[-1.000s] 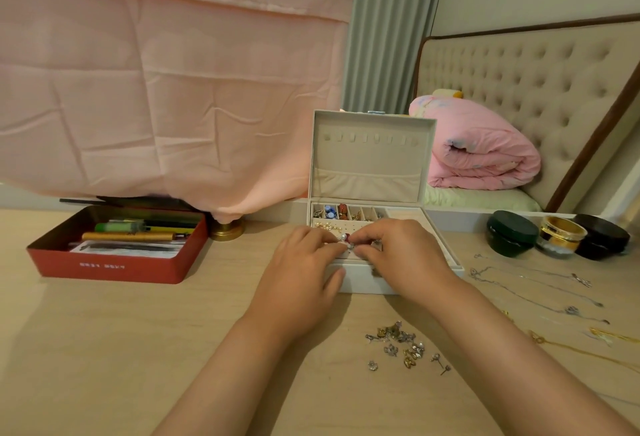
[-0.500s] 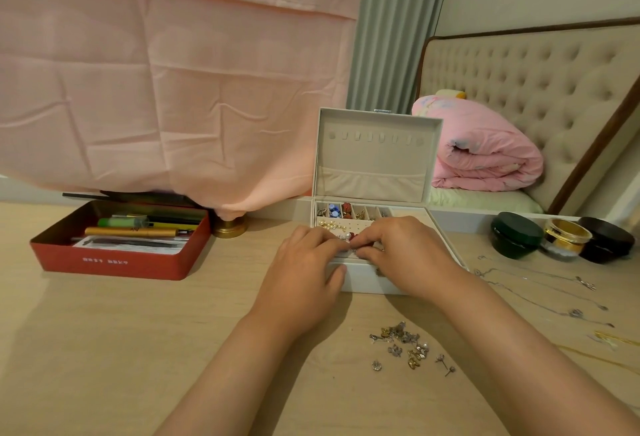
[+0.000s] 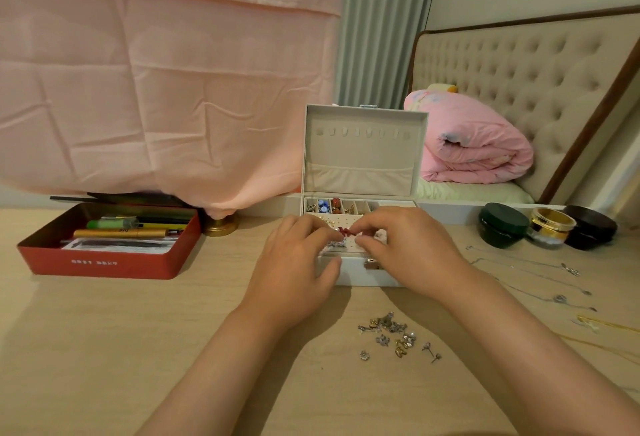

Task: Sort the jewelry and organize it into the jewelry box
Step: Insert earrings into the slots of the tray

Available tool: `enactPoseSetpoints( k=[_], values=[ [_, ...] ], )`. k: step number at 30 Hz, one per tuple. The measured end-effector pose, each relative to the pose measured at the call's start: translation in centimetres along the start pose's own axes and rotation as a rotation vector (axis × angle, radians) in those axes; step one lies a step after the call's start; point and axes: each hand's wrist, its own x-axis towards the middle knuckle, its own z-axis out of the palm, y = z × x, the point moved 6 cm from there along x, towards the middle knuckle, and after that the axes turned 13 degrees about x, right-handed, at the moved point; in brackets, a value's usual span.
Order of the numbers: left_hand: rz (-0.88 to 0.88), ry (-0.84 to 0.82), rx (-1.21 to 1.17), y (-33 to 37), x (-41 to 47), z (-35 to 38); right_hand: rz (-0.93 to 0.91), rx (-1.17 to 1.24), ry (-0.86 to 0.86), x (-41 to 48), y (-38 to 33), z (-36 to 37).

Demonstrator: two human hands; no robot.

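A white jewelry box (image 3: 360, 271) stands open on the wooden table, its lid upright. Small compartments along its back hold rings and coloured pieces. Both hands hover over the box's earring panel. My left hand (image 3: 298, 273) and my right hand (image 3: 408, 248) together pinch a small red earring (image 3: 346, 230) between their fingertips. Several pearl studs sit in the panel behind it. A pile of loose earrings (image 3: 391, 333) lies on the table in front of the box. Thin silver necklaces (image 3: 540, 276) lie to the right.
A red tin (image 3: 104, 262) with pens sits at the left. A green jar (image 3: 502, 224), a gold-lidded jar (image 3: 550, 226) and a black jar (image 3: 592, 227) stand at the right. A gold chain (image 3: 602, 324) lies near the right edge. Pink cloth hangs behind.
Both hands stay over the box, fingertips working together; the red earring now shows more plainly between them. The view has shifted slightly.
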Motion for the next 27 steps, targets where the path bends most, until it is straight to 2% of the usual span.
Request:
enactPoseSetpoints(
  k=[3, 6, 11, 15, 23, 27],
  values=[
    [0.075, 0.015, -0.025, 1.6, 0.2, -0.6, 0.026, -0.030, -0.139, -1.3, 0.6, -0.5],
    [0.156, -0.082, -0.051, 3.4, -0.1, -0.1, 0.095, -0.057, -0.329, -3.1, 2.0, 0.4],
    [0.186, -0.312, -0.044, 4.6, -1.2, 2.2, 0.105, -0.080, -0.417, -4.7, 3.6, 1.5],
    [0.180, -0.396, -0.024, 4.6, -1.7, 3.2, 0.106, -0.052, -0.490, -5.1, 3.7, 2.1],
    [0.108, -0.436, -0.058, 4.1, -1.8, 3.6, 0.122, 0.114, -0.458, -5.1, 3.5, 2.0],
    [-0.094, -0.428, -0.367, 3.8, -1.7, 3.0, 0.143, 0.275, -0.286, -4.7, 3.6, 1.0]
  ],
)
